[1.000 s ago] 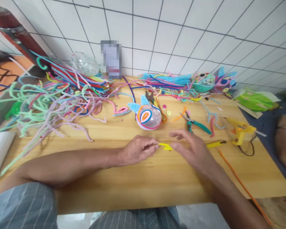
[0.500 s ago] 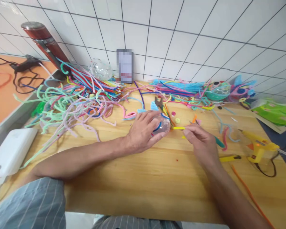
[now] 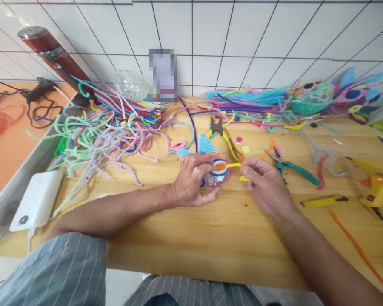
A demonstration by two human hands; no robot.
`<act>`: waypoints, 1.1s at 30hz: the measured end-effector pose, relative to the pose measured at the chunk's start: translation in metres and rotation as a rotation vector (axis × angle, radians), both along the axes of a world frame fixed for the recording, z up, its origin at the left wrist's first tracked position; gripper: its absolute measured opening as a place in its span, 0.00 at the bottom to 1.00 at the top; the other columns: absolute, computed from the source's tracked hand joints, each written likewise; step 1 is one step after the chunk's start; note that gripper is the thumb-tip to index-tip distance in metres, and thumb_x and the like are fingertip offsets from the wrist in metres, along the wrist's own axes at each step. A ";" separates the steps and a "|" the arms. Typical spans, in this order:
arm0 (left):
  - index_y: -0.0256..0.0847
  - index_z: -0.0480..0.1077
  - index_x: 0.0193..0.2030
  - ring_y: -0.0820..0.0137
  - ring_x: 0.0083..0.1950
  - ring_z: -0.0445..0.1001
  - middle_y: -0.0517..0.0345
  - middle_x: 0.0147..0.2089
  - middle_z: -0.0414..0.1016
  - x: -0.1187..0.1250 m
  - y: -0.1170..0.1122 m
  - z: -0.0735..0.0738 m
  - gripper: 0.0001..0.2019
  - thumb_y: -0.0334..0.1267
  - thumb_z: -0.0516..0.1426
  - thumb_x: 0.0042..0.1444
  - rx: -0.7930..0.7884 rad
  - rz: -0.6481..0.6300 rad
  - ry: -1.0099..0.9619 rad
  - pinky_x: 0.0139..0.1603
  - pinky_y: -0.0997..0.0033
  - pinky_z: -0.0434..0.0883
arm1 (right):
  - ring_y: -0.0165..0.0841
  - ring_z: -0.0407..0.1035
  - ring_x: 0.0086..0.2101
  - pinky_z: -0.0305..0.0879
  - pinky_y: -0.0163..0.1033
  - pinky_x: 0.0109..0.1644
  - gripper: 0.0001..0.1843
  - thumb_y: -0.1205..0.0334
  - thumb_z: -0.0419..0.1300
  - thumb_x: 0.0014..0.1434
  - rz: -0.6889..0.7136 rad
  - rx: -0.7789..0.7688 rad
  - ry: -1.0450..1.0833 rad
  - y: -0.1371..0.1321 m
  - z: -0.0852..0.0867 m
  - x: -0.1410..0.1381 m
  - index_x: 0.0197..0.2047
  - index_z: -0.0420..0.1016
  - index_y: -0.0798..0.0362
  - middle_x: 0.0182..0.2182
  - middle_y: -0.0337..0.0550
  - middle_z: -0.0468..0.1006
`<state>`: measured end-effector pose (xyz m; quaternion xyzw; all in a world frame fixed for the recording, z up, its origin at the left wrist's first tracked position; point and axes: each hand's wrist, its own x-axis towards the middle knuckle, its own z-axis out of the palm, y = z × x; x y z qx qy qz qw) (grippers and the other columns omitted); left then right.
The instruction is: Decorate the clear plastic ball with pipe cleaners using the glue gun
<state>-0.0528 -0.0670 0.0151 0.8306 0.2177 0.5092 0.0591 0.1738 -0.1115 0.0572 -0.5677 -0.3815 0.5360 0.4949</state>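
My left hand (image 3: pixel 194 178) is closed around a clear ball (image 3: pixel 214 180) trimmed with pipe cleaners. Orange, white and blue rings (image 3: pixel 221 168) show on the ball's near face, and a light blue ridged fin (image 3: pixel 206 144) stands up behind it. With thumb and fingertips, my right hand (image 3: pixel 264 180) pinches a short yellow pipe cleaner (image 3: pixel 234 165). Its free end reaches the edge of the rings; whether it touches them I cannot tell. Another yellow bit (image 3: pixel 244 178) shows under my right fingers. Teal-handled pliers (image 3: pixel 296 168) lie beyond that hand.
Loose pipe cleaners (image 3: pixel 108 140) spread over the left side. Yellow-and-green-handled cutters (image 3: pixel 223 136) lie behind the ball. To the right are a yellow utility knife (image 3: pixel 324 201) and a glue gun (image 3: pixel 375 180). Two decorated balls (image 3: pixel 312 97) stand at the wall; a power bank (image 3: pixel 36 199) lies left.
My view has shifted. The ball is turned so its ringed face shows, and my left fingers have moved on it. The teal-handled pliers, mostly hidden behind my right hand before, now show.
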 end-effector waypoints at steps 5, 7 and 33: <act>0.46 0.62 0.64 0.52 0.58 0.79 0.44 0.56 0.77 -0.002 -0.002 -0.006 0.28 0.46 0.65 0.60 -0.072 -0.026 0.029 0.56 0.47 0.76 | 0.25 0.56 0.22 0.52 0.33 0.24 0.20 0.45 0.76 0.50 0.066 -0.004 -0.025 0.002 -0.003 -0.006 0.33 0.77 0.50 0.23 0.33 0.71; 0.46 0.62 0.64 0.53 0.58 0.79 0.44 0.55 0.77 -0.002 -0.003 -0.007 0.28 0.47 0.64 0.61 -0.055 -0.013 0.034 0.55 0.46 0.77 | 0.25 0.56 0.23 0.52 0.33 0.24 0.19 0.45 0.75 0.50 0.074 0.000 -0.030 0.002 -0.003 -0.008 0.33 0.77 0.50 0.23 0.34 0.72; 0.48 0.69 0.65 0.51 0.58 0.77 0.44 0.54 0.75 -0.002 -0.005 0.000 0.27 0.40 0.65 0.58 0.009 -0.065 0.119 0.55 0.44 0.75 | 0.34 0.74 0.33 0.71 0.40 0.39 0.07 0.55 0.68 0.63 0.084 0.355 -0.493 -0.008 0.005 -0.010 0.41 0.83 0.48 0.31 0.39 0.81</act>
